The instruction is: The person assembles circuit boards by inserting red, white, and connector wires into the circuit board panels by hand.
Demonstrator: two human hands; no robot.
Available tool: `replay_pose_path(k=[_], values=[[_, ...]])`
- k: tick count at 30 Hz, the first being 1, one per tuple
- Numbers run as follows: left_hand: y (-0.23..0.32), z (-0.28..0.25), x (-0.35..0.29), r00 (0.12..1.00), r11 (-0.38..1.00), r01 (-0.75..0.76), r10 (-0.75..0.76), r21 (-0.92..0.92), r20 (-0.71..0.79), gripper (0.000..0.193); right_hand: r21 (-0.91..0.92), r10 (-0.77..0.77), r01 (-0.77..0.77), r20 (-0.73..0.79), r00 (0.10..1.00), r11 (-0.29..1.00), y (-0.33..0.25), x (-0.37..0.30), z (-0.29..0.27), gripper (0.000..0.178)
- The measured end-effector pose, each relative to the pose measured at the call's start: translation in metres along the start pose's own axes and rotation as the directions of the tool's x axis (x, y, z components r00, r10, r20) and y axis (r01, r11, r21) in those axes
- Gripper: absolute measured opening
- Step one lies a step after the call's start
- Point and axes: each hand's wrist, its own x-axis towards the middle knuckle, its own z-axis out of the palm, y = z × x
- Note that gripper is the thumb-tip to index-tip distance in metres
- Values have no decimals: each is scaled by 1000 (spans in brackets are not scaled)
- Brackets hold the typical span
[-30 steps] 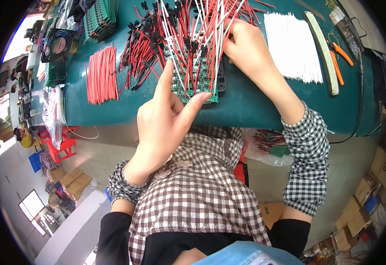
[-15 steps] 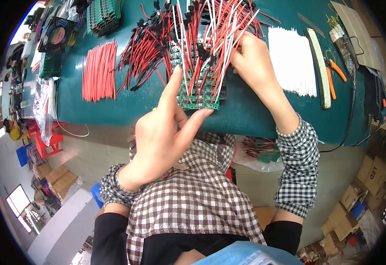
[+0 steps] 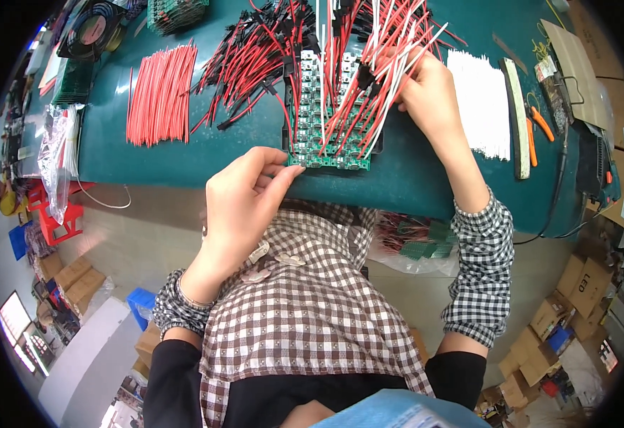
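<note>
A panel of small green circuit boards (image 3: pixel 324 125) lies on the green table (image 3: pixel 241 153), bristling with red, white and black wires. My left hand (image 3: pixel 244 203) pinches the panel's near left corner at the table's front edge. My right hand (image 3: pixel 430 93) rests on the panel's right side, fingers closed among the red and white wires (image 3: pixel 380 68); which wire it grips is hidden.
A bundle of red wires (image 3: pixel 161 93) lies to the left, a heap of red-black leads (image 3: pixel 251 57) behind it, white wires (image 3: pixel 477 103) to the right. Orange cutters (image 3: pixel 536 128), a bar tool (image 3: pixel 517 118), cardboard boxes (image 3: pixel 576 285) and a plastic bag (image 3: pixel 59 157) surround the table.
My left hand dropped from beside the panel to its near left corner and closed on it. The view shifted, so the table sits lower in the picture.
</note>
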Motion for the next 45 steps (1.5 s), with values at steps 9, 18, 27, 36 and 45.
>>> replay_pose_path(k=[9, 18, 27, 36, 45], values=[[-16, 5, -6, 996, 993, 0, 11, -120, 85, 15, -4, -209, 210, -117, 971, 978, 37, -7, 11, 15], [-16, -1, 5, 992, 982, -18, 41, -187, 120, 14, -24, -92, 90, -81, 992, 996, 24, -5, 2, 14], [-1, -9, 25, 978, 965, 78, -26, -251, 207, 12, 90, 55, -51, -48, 997, 995, 10, 5, -10, 18], [19, -27, 79, 948, 935, 172, -71, -312, 311, 12, -116, 47, -55, -68, 997, 992, -3, 54, -35, 17], [41, -31, 148, 926, 955, 91, 22, -281, 376, 12, -129, -84, 67, -131, 988, 989, -15, 117, -57, 20]])
